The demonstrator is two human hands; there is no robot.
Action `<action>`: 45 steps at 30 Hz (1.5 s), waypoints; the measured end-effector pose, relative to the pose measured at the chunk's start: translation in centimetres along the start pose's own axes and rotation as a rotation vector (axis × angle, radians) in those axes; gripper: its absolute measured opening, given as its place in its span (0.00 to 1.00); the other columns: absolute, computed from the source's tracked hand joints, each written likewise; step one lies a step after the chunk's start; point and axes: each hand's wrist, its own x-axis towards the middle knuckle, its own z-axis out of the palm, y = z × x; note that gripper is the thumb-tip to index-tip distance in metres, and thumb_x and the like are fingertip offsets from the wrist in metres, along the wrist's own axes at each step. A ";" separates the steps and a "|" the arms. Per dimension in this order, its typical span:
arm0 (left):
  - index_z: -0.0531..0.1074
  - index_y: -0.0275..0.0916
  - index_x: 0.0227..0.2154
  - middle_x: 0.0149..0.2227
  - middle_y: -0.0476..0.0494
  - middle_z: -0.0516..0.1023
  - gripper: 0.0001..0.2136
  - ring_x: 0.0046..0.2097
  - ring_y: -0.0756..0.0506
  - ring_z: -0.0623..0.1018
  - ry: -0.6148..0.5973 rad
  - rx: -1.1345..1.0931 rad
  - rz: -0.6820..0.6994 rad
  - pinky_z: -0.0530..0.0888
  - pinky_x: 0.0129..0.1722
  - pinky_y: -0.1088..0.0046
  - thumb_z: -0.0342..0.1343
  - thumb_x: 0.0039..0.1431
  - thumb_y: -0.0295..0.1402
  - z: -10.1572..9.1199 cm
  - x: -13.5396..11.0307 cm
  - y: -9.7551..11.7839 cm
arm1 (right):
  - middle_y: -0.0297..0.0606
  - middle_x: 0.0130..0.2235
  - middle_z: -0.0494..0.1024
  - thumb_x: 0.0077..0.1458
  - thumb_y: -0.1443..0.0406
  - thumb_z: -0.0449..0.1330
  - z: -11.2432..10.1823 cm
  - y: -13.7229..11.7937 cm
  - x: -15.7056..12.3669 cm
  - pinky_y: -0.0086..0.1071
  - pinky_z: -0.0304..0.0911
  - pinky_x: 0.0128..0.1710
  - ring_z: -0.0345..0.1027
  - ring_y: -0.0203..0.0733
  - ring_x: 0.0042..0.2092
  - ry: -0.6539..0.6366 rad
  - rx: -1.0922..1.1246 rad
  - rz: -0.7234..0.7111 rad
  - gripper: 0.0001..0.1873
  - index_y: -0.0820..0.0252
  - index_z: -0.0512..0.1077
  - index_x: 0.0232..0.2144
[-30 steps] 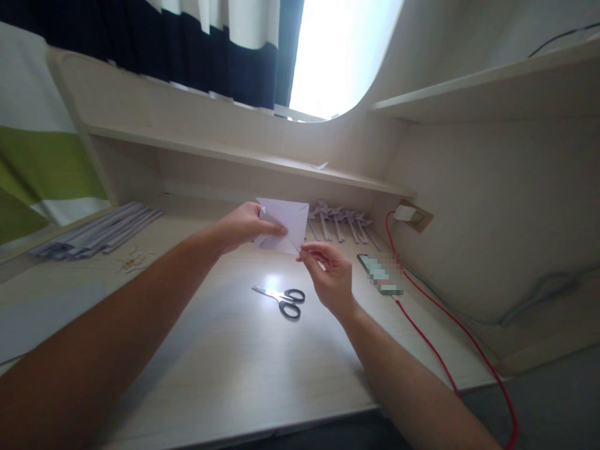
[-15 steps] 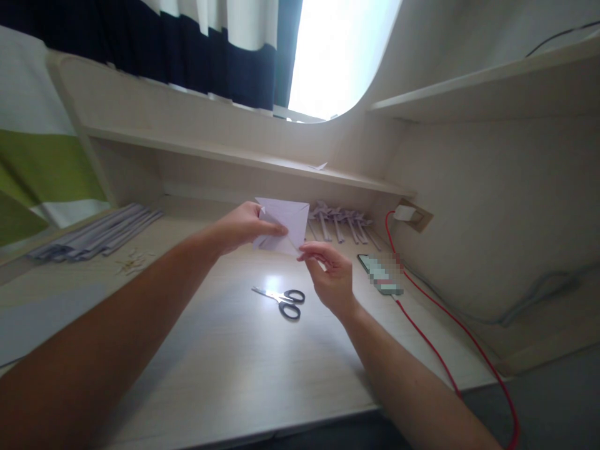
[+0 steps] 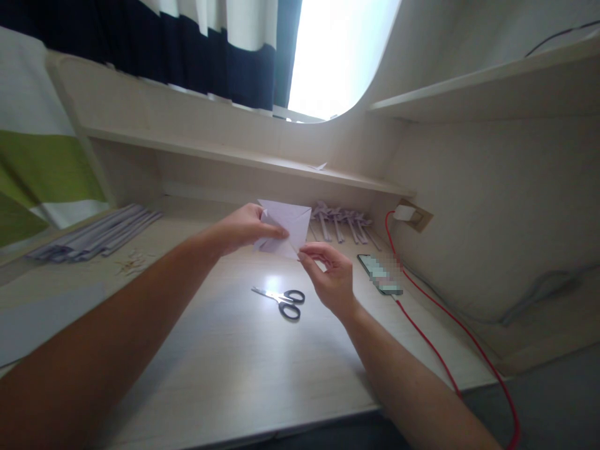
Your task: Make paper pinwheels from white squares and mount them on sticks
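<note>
Pale wood desktop (image 3: 225,381) is spreading below the hands, its front edge running across the bottom of the view. Closed-looking steel scissors with black ring handles (image 3: 282,299) are lying below the work, blades pointing left. A dark-rimmed phone (image 3: 369,263) is lying to the right, near the side wall; pale folded-paper pinwheels on sticks (image 3: 323,220) are lining the back, just behind the work. Wider room is showing between scissors and front edge.

Folded, creased white paper square (image 3: 297,220): hanging above the desktop, broad face towards the viewer, top edge dipping slightly rightward, one corner pointing down to the right. Sides looking about equal; long axis not tellable.

Left hand (image 3: 244,225) is gripping the square's left side, thumb across its face. Right hand (image 3: 330,274) is pinching at the lower right corner, fingertips together.
</note>
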 end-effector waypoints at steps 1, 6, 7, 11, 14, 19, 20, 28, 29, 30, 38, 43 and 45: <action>0.84 0.38 0.27 0.28 0.45 0.85 0.10 0.27 0.48 0.78 0.000 0.005 0.004 0.71 0.28 0.74 0.73 0.38 0.32 0.0 0.0 0.0 | 0.39 0.38 0.85 0.59 0.66 0.68 0.0 0.0 0.0 0.37 0.76 0.42 0.79 0.42 0.39 -0.001 0.003 0.002 0.03 0.57 0.82 0.37; 0.84 0.37 0.27 0.28 0.45 0.84 0.09 0.26 0.48 0.77 0.023 0.017 -0.004 0.71 0.28 0.73 0.73 0.38 0.31 0.4 -0.1 0.3 | 0.39 0.37 0.85 0.59 0.66 0.69 -0.1 0.2 0.0 0.37 0.76 0.43 0.79 0.42 0.39 -0.003 0.011 0.014 0.02 0.57 0.82 0.36; 0.84 0.37 0.26 0.27 0.45 0.84 0.09 0.26 0.48 0.77 0.030 0.018 -0.007 0.71 0.28 0.73 0.73 0.37 0.31 0.4 -0.2 0.4 | 0.39 0.38 0.85 0.59 0.66 0.69 -0.1 0.2 0.0 0.37 0.76 0.43 0.80 0.42 0.39 -0.002 0.012 0.015 0.03 0.56 0.82 0.37; 0.83 0.37 0.25 0.27 0.46 0.83 0.08 0.26 0.48 0.76 0.044 0.030 0.000 0.70 0.27 0.73 0.72 0.38 0.31 0.6 -0.2 0.6 | 0.38 0.38 0.85 0.59 0.66 0.68 -0.1 0.1 0.0 0.37 0.76 0.43 0.79 0.42 0.39 -0.009 0.020 0.011 0.04 0.56 0.82 0.38; 0.83 0.37 0.25 0.27 0.45 0.84 0.09 0.27 0.48 0.77 0.053 0.054 -0.006 0.71 0.28 0.73 0.72 0.38 0.32 0.5 -0.2 0.5 | 0.38 0.38 0.85 0.59 0.67 0.68 -0.1 -0.1 0.0 0.37 0.76 0.43 0.79 0.41 0.39 -0.020 0.019 0.012 0.04 0.55 0.83 0.38; 0.83 0.37 0.24 0.26 0.46 0.83 0.08 0.26 0.49 0.75 0.058 0.085 -0.005 0.69 0.27 0.74 0.72 0.38 0.32 0.6 -0.3 0.7 | 0.39 0.39 0.85 0.60 0.66 0.68 -0.1 -0.1 0.1 0.38 0.76 0.43 0.80 0.43 0.41 -0.022 0.017 0.041 0.04 0.55 0.84 0.37; 0.83 0.37 0.24 0.25 0.47 0.82 0.08 0.25 0.49 0.75 0.055 0.085 -0.001 0.68 0.26 0.74 0.72 0.38 0.32 0.6 -0.3 0.7 | 0.39 0.39 0.86 0.59 0.66 0.68 -0.1 0.0 0.1 0.38 0.76 0.44 0.80 0.44 0.41 -0.016 0.018 0.051 0.04 0.55 0.84 0.37; 0.83 0.37 0.25 0.26 0.48 0.82 0.09 0.26 0.49 0.75 0.056 0.077 0.009 0.69 0.28 0.74 0.72 0.38 0.33 0.9 -0.5 1.0 | 0.39 0.37 0.86 0.59 0.64 0.69 -0.2 0.5 0.0 0.38 0.77 0.42 0.81 0.43 0.38 0.029 0.050 0.129 0.04 0.55 0.83 0.38; 0.83 0.37 0.26 0.26 0.47 0.83 0.09 0.26 0.49 0.76 0.057 0.077 0.012 0.69 0.28 0.74 0.72 0.38 0.33 0.9 -0.5 0.9 | 0.39 0.36 0.86 0.59 0.63 0.69 -0.2 0.5 0.0 0.37 0.77 0.42 0.81 0.43 0.38 0.029 0.053 0.134 0.04 0.56 0.83 0.38; 0.83 0.37 0.26 0.27 0.47 0.83 0.10 0.27 0.48 0.76 0.058 0.076 0.013 0.70 0.28 0.74 0.72 0.38 0.33 0.9 -0.4 0.9 | 0.39 0.36 0.86 0.59 0.63 0.69 -0.2 0.4 0.0 0.37 0.77 0.41 0.81 0.43 0.38 0.028 0.056 0.139 0.04 0.56 0.83 0.37; 0.83 0.37 0.27 0.27 0.46 0.83 0.10 0.26 0.47 0.76 0.052 0.098 0.025 0.69 0.27 0.73 0.72 0.39 0.34 0.9 -0.1 0.3 | 0.38 0.35 0.85 0.56 0.63 0.71 -0.1 0.5 0.2 0.37 0.77 0.40 0.80 0.43 0.36 0.047 0.082 0.166 0.05 0.56 0.83 0.36; 0.84 0.37 0.29 0.29 0.45 0.84 0.11 0.28 0.47 0.77 0.043 0.098 0.040 0.70 0.28 0.73 0.72 0.39 0.35 1.0 0.0 0.3 | 0.39 0.35 0.85 0.56 0.61 0.71 -0.1 0.8 0.3 0.38 0.77 0.39 0.80 0.43 0.36 0.052 0.103 0.184 0.06 0.57 0.82 0.36; 0.84 0.36 0.28 0.29 0.46 0.84 0.11 0.28 0.47 0.77 0.044 0.100 0.040 0.70 0.29 0.73 0.72 0.39 0.35 1.0 -0.1 0.3 | 0.39 0.34 0.85 0.55 0.61 0.71 -0.1 0.8 0.3 0.37 0.77 0.38 0.80 0.43 0.35 0.058 0.113 0.191 0.07 0.57 0.82 0.35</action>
